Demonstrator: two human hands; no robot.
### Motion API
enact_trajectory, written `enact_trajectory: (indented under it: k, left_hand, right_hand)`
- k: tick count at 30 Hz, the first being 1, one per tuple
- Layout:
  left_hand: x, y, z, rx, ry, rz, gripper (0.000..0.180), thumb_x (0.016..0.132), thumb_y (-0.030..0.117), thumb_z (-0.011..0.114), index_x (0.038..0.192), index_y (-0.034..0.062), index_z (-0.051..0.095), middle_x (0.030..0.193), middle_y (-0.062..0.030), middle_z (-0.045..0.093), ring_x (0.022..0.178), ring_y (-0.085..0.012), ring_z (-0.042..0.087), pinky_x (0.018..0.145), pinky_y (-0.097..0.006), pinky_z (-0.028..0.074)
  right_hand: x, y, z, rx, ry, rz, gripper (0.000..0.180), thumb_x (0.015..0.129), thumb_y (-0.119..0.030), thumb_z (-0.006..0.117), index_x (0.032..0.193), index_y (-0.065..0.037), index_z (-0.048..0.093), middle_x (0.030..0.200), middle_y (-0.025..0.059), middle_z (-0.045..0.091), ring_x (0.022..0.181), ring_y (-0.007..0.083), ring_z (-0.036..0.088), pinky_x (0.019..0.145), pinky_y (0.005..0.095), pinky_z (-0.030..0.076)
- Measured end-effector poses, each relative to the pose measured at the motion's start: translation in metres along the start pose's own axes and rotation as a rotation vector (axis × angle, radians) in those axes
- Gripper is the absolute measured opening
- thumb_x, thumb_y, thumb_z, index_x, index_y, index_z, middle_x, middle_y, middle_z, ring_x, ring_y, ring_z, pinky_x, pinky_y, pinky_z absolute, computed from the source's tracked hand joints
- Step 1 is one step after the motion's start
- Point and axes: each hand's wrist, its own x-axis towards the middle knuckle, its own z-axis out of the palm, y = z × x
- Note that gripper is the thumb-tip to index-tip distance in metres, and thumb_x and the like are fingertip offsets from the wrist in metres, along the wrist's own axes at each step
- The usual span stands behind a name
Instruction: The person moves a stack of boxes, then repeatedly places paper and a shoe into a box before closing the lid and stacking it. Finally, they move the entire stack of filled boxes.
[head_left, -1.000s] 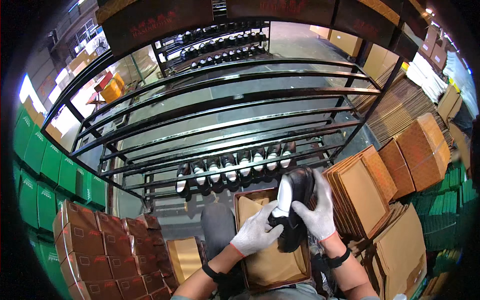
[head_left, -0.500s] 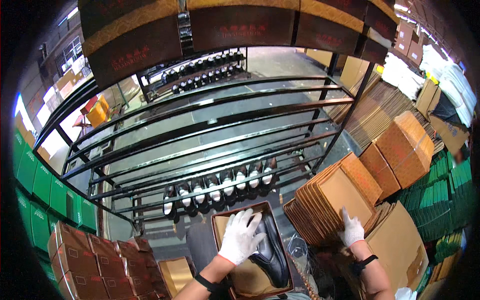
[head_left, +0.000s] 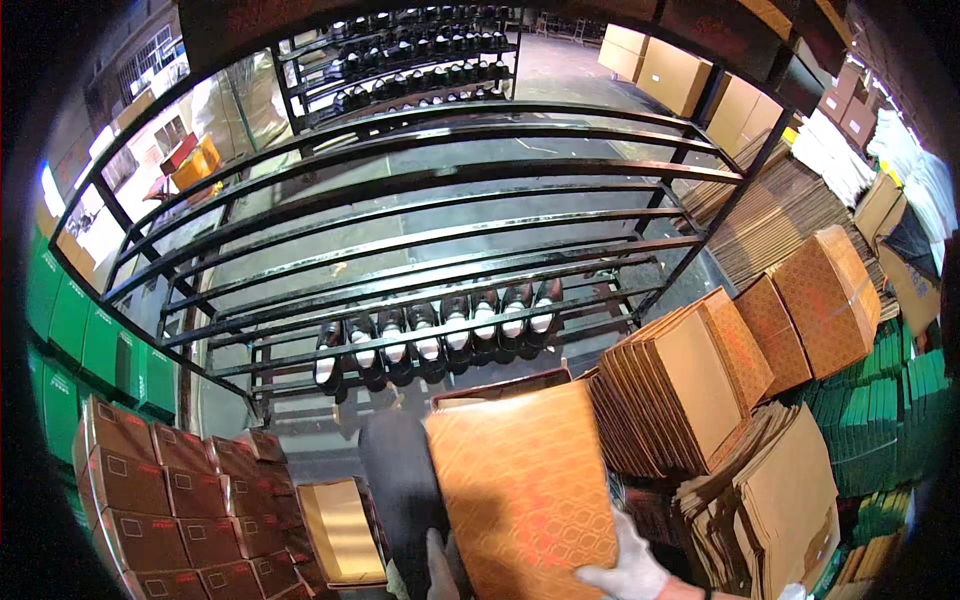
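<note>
An orange patterned box lid (head_left: 525,480) lies over the open shoebox (head_left: 505,389), whose dark far rim still shows beyond it. The lid hides the black shoe inside. At the lid's near right edge, my gloved right hand (head_left: 632,565) grips it with the thumb on top. My gloved left hand (head_left: 440,568) is against the lid's left edge, fingers closed along its side and partly hidden. Left of the lid stands a dark rounded pad (head_left: 400,480).
Ahead stands a black metal rack (head_left: 450,250) with several black shoes (head_left: 425,335) on its low shelf. Stacked lids (head_left: 690,390) and flat cardboard (head_left: 785,500) are at right. Brown shoeboxes (head_left: 180,500), an open box (head_left: 342,530) and green boxes (head_left: 95,340) are at left.
My right hand has come from the lid stack with a lid, now over the shoebox. My left hand has moved from above the shoe to the lid's left side. The view has shifted.
</note>
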Motion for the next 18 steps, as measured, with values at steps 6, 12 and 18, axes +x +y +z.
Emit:
enact_trajectory:
  k: [6,12,18]
  left_hand:
    - [0.059,-0.086,-0.007,-0.313,-0.053,-0.218,0.085,0.106,0.040,0.071,0.172,0.0051,0.030,0.150,-0.0149,0.059,0.133,-0.0252,0.061,0.112,-0.040,0.050]
    - [0.160,-0.100,-0.015,-1.120,-0.110,-0.178,0.067,0.106,0.042,0.069,0.157,0.0029,0.049,0.117,-0.0069,0.066,0.093,-0.0209,0.068,0.080,-0.039,0.060]
    - [0.147,-0.079,-0.033,-0.814,0.029,0.036,0.094,0.089,0.057,0.089,0.150,0.0035,0.043,0.158,-0.0193,0.052,0.134,-0.0295,0.061,0.116,-0.044,0.051]
  right_hand:
    - [0.111,-0.052,0.000,0.435,-0.106,-0.361,0.132,0.078,-0.038,0.096,0.176,0.001,0.017,0.172,0.0210,0.040,0.161,0.0292,0.039,0.133,0.0448,0.032]
    - [0.160,-0.101,-0.010,0.311,0.015,-0.626,0.135,0.065,-0.052,0.099,0.168,-0.002,0.027,0.168,0.0247,0.039,0.163,0.0386,0.033,0.135,0.0524,0.026]
    - [0.179,-0.109,-0.005,0.340,-0.062,-0.618,0.089,0.078,-0.049,0.095,0.139,-0.007,0.047,0.147,0.0201,0.051,0.153,0.0412,0.043,0.130,0.0569,0.031]
